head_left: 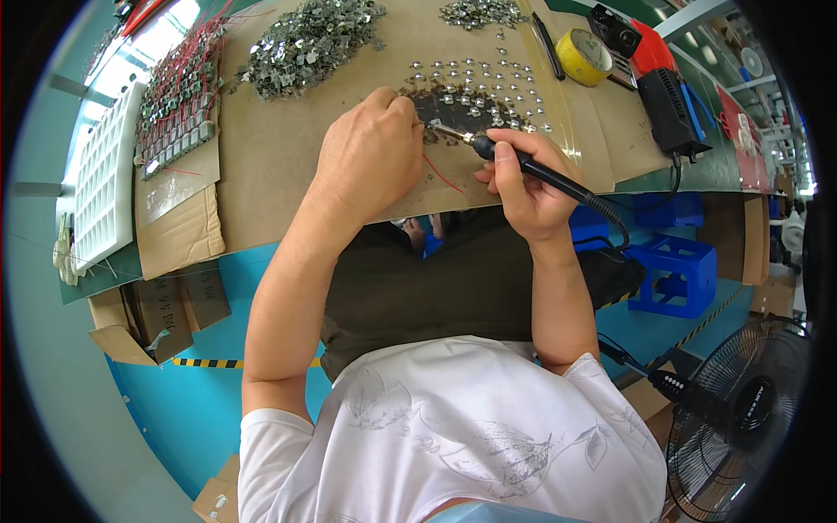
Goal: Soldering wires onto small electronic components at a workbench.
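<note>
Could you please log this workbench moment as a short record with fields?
Right hand: grips a black soldering iron, tip down at the small metal parts
Left hand: fingertips pressed beside the iron's tip, a red wire trailing under it
Surface: brown cardboard sheet
Loose stock: heap of metal pieces at the far left
Nearby: yellow tape roll, white grid tray

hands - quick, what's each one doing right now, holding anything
Left hand: fingers pinched shut at the soldering tip on a thin red wire.
Right hand: closed around the black soldering iron, tip on the brown board.
</note>
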Demonstrator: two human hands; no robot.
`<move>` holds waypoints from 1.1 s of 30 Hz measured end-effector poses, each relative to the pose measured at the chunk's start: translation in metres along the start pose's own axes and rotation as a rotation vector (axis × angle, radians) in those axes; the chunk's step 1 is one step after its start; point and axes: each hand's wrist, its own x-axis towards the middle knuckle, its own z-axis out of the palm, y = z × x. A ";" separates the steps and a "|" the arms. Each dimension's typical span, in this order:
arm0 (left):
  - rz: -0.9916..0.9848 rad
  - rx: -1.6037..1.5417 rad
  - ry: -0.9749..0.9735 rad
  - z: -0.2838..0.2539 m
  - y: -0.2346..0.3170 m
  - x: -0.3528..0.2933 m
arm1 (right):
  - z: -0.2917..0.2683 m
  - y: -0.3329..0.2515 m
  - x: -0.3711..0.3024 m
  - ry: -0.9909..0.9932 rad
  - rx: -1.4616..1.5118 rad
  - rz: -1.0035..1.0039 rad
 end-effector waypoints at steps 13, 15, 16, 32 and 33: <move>0.008 -0.009 0.002 -0.001 0.000 -0.001 | 0.000 -0.002 0.001 -0.009 0.000 0.001; 0.001 -0.007 -0.007 -0.001 0.000 -0.001 | 0.001 -0.005 0.002 -0.013 0.023 0.034; 0.001 -0.008 -0.007 -0.001 0.000 -0.001 | 0.000 -0.004 0.002 -0.013 0.022 0.034; -0.060 -0.039 -0.016 0.000 0.001 -0.005 | -0.001 0.001 0.032 -0.015 -0.124 -0.055; -0.070 -0.047 -0.025 0.001 0.001 -0.005 | 0.000 0.004 0.032 -0.036 -0.147 -0.084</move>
